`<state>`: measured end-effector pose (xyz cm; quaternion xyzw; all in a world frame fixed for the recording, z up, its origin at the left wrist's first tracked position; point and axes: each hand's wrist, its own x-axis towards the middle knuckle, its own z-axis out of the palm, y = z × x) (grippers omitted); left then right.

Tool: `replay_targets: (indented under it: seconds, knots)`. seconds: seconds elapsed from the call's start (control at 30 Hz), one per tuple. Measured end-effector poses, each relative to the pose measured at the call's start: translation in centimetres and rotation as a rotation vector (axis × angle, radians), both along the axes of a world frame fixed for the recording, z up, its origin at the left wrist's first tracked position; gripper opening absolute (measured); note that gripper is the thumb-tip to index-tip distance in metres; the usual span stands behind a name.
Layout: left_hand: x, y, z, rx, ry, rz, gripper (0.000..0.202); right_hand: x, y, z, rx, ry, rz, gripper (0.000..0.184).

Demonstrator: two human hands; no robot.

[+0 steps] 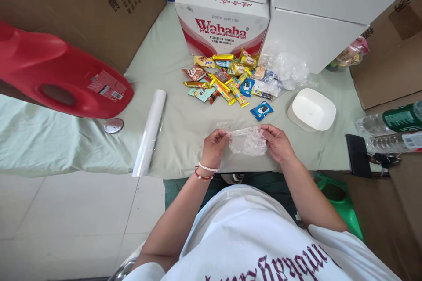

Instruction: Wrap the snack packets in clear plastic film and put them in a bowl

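Observation:
A crinkled, see-through plastic food cover [248, 141] with a gathered edge stretches between my two hands, near the front edge of the table. My left hand [213, 147] pinches its left end, and my right hand [278, 144] pinches the right end. Just beyond lies a blue snack packet [261, 110]. Behind it is a heap of wrapped snacks [224, 81] in yellow, brown and blue. To the right of the heap rests a pile of crumpled clear plastic [286, 68]. A white plastic bowl [311, 116] stands beyond my right hand.
On the left are a roll of clear film [150, 134], a round metallic disc [114, 125] and a large red jug [62, 74]. A Wahaha carton [227, 26] backs the heap. Plastic bottles [392, 120] and a black phone-like object [358, 156] lie on the right.

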<state>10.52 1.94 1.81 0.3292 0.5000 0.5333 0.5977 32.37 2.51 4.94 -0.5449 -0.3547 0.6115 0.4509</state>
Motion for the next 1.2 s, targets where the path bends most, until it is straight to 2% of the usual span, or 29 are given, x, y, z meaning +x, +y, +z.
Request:
replay_targets:
  seconds: [0.13,0.27,0.3,0.4,0.47,0.57,0.73,0.83,0.9,1.0,1.1,1.2]
  knots:
    - [-0.3,-0.3,0.0,-0.11,-0.13,0.074,0.041,0.5,-0.3,-0.7,0.026,-0.043,-0.024,0.051]
    - [0.4,-0.8,0.1,-0.074,-0.134,0.056,0.042,-1.3,-0.9,-1.8,0.276,-0.359,0.04,0.072]
    - [0.5,-0.8,0.1,-0.066,-0.131,0.056,0.044,-1.8,-1.0,-2.1,0.346,-0.453,0.051,0.069]
    - [0.1,-0.9,0.3,-0.099,-0.11,0.046,0.051,-2.2,-0.9,-2.9,0.437,-0.536,0.047,0.03]
    - [-0.5,-0.9,0.4,-0.133,-0.098,0.018,0.052,-1.8,-0.7,-3.2,0.412,-0.47,0.045,0.021]
    - [-1.1,-1.0,0.7,-0.141,-0.088,0.012,0.057,-0.8,-0.4,-3.4,0.382,-0.429,0.041,0.02]
    - [-1.1,-0.9,0.9,-0.125,-0.085,0.083,0.061,-0.1,-0.3,-2.5,0.426,-0.479,0.059,0.026]
    - [-1.7,-0.7,0.6,-0.099,-0.03,0.162,0.059,0.5,-0.2,-1.6,0.436,-0.391,0.024,0.028]
    - [-2.4,-0.6,0.3,-0.065,0.034,0.193,0.057,1.3,-0.3,-1.0,0.377,-0.256,0.001,0.03]
    - [-3.7,-0.4,0.0,-0.037,0.091,0.187,0.053,2.7,-0.6,-0.2,0.206,-0.06,-0.006,0.035]
    - [-4.3,-0.1,0.2,-0.028,0.102,0.175,0.05,4.1,-1.1,0.1,0.123,-0.016,0.017,0.037]
    - [-4.4,0.2,0.6,-0.044,0.033,0.161,0.05,5.6,-1.1,0.0,0.149,-0.053,0.085,0.031]
